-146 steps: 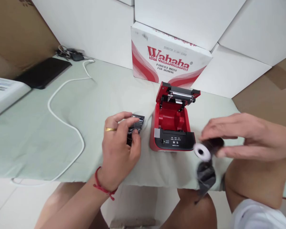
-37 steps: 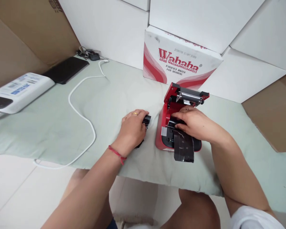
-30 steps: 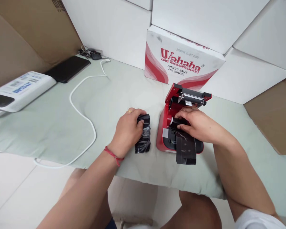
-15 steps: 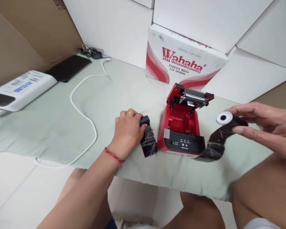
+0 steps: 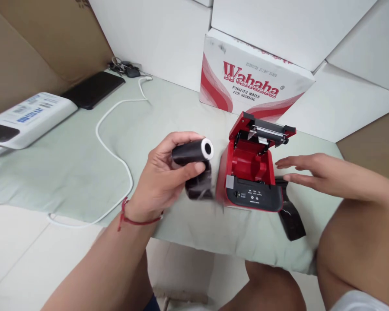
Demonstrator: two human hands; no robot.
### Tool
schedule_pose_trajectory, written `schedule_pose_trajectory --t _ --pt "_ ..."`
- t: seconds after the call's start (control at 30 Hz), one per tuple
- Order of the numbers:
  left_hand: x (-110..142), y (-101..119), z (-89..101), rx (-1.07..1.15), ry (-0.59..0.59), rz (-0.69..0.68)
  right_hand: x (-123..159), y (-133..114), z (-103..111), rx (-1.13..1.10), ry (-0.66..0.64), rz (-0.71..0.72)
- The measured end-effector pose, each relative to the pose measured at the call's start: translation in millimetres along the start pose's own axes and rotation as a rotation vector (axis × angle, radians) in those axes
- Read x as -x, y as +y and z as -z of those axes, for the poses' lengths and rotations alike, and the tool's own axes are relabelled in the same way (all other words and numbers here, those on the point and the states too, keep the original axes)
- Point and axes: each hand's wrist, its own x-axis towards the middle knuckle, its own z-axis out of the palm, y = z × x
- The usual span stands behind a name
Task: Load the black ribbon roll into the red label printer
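Observation:
A small red printer [image 5: 251, 172] with a black front panel stands on the pale green cloth, its lid tipped open and its red bay bare. My left hand [image 5: 164, 177] is lifted just left of it, closed round a black roll with a white core [image 5: 192, 152]; a loose black tail hangs below. My right hand [image 5: 314, 172] hovers flat to the right of the printer, fingers stretched out, holding nothing. Below it a second black roll [image 5: 290, 211] lies on the cloth against the printer's right side, its strip trailing toward the table edge.
A Wahaha water carton [image 5: 253, 84] and white boxes stand behind the printer. A white cable [image 5: 116, 151] loops across the cloth on the left. A white device [image 5: 26, 119], a black phone [image 5: 92, 88] and keys [image 5: 123, 68] lie far left. My knees are under the table edge.
My right hand took its black roll out of the printer, swung it right and set it down beside the printer. My left hand lifted the other roll off the cloth.

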Motion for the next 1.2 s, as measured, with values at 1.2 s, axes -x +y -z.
schedule_pose_trajectory --t 1.2 --pt "55 -7 -54.1 -0.216 -0.385 -0.281 -14 -77 -26 0.023 0.305 0.204"
